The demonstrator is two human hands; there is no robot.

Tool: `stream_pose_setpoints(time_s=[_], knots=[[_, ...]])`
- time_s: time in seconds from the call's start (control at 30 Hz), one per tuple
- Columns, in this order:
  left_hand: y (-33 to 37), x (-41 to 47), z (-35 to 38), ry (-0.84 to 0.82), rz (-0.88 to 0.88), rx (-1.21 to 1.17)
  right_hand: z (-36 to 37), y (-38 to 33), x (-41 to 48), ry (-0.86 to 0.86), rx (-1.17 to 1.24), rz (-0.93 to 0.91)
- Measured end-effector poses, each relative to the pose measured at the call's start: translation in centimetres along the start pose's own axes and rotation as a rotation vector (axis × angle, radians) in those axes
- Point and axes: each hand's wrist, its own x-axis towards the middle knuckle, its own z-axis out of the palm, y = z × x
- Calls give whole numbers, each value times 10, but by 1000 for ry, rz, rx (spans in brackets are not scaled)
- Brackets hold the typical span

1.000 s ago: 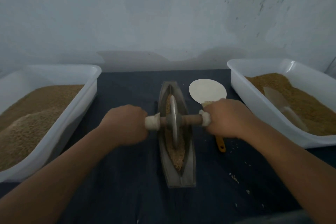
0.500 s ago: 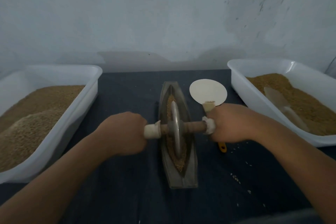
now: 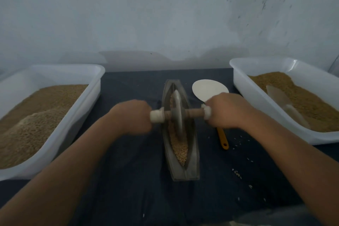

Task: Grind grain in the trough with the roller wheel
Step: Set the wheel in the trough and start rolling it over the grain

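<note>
Beside the left white tub (image 3: 55, 69) of grain, your left hand (image 3: 132, 117) was curled tight round the white-wrapped left end of the axle (image 3: 194, 113). The roller wheel (image 3: 177, 113) stood on edge in the far half of the grey boat-shaped trough (image 3: 192, 154), which lay lengthways on the dark cloth (image 3: 137, 189). Tan grain (image 3: 180, 148) filled its groove and showed most at the near end. Your right hand (image 3: 225, 110) was closed round the axle's right end, above a white-headed spatula (image 3: 207, 89) with a yellow handle. A scoop (image 3: 282, 101) lay in the right tub (image 3: 244, 86).
</note>
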Motion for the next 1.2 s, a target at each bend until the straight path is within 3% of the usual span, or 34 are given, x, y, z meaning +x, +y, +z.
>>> stream_pose_setpoints(time_s=[0.07, 0.13, 0.2, 0.33, 0.47, 0.53, 0.67, 0.73, 0.8, 0.93, 1.1, 1.2], knots=[[-3, -22, 10, -39, 56, -3, -8, 2, -26, -227, 94, -51], [-4, -25, 15, -24, 77, 24, -13, 1, -34, -303, 109, -60], [-3, -10, 11, 16, 36, 51, -12, -2, -20, -209, 54, -35], [-3, 37, -2, 210, -141, 66, -5, -8, 28, 182, -11, 59], [0, 41, 0, 268, -169, 27, -10, -11, 40, 318, -138, 61], [0, 21, 7, 196, -126, 9, -16, -10, 29, 169, -107, 16], [-3, -31, 24, 173, -14, 92, -20, -6, -11, -389, 79, -35], [-2, -35, 27, 214, 17, 150, -17, -5, -23, -494, 151, -24], [1, -22, 21, 215, -13, 163, -13, -6, -17, -366, 93, 8], [2, 25, 1, 212, -152, 63, -6, -11, 19, 97, 13, 82], [7, 30, -9, 221, -128, 81, -1, -10, 34, 134, -52, 135], [7, -6, 4, 119, -36, 73, -7, -8, -1, -92, -1, 33]])
